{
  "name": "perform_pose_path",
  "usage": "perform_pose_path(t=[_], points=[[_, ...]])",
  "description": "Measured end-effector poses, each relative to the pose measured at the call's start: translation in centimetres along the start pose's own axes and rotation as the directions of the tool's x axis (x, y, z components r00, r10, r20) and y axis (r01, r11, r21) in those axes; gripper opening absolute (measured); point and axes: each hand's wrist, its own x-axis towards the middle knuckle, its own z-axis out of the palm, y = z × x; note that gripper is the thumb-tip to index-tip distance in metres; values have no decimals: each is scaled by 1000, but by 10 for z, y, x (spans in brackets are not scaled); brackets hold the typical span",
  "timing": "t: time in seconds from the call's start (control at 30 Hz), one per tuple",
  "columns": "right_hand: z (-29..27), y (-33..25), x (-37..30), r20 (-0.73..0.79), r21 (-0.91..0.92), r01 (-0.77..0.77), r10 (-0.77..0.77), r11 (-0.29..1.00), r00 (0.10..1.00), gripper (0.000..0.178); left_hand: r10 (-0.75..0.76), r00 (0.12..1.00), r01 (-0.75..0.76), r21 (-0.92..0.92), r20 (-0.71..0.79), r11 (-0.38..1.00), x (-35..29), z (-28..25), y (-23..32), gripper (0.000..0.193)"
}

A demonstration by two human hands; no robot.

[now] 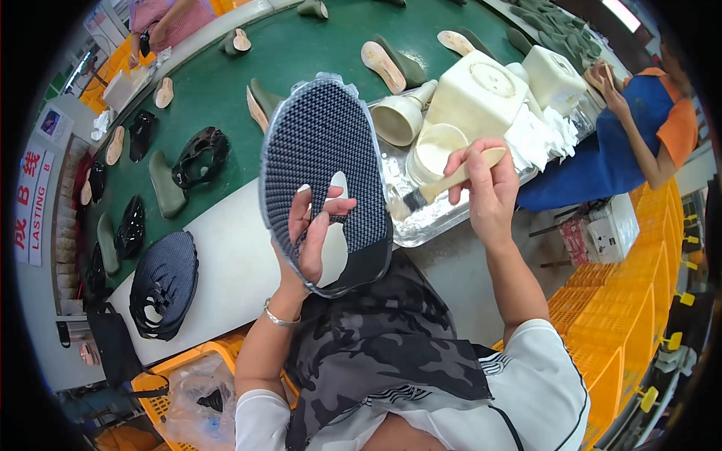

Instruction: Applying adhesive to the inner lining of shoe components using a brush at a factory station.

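My left hand (304,244) grips a dark blue woven shoe upper (323,124), held up in front of me. Some fingers poke through cut-outs in the upper, and its edge looks wet or shiny. In my right hand (492,195) is a wooden-handled brush (445,186). Its pale, coated bristles are close to the upper's right edge; whether they touch it I cannot tell. Just beyond the brush stands a small white pot (436,150) on a metal tray (412,239). A similar woven upper (164,278) lies on the pale table strip (226,248) at left.
Green shoe lasts (167,184), insoles and glossy black uppers (203,154) lie on the green surface (316,45). Large white jugs (477,90) and crumpled white cloths (538,139) crowd the tray. Orange crates (602,301) line the right. Co-workers sit at right and far left.
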Motion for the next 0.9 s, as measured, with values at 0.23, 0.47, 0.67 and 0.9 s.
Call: perform_pose_path(t=[0.23, 0.47, 0.67, 0.9], points=[[8, 7, 22, -115, 30, 141, -137, 990, 984, 12, 231, 973, -229, 194, 11, 954, 6, 11, -17, 43], [3, -5, 2, 64, -173, -20, 31, 985, 997, 13, 420, 904, -408, 438, 75, 801, 9, 10, -28, 52], [12, 3, 8, -24, -102, 142, -145, 985, 989, 11, 348, 936, -306, 614, 55, 727, 6, 11, -30, 36], [4, -17, -6, 148, -155, -175, 198, 972, 969, 13, 553, 792, -557, 679, 259, 478, 3, 2, -32, 31]])
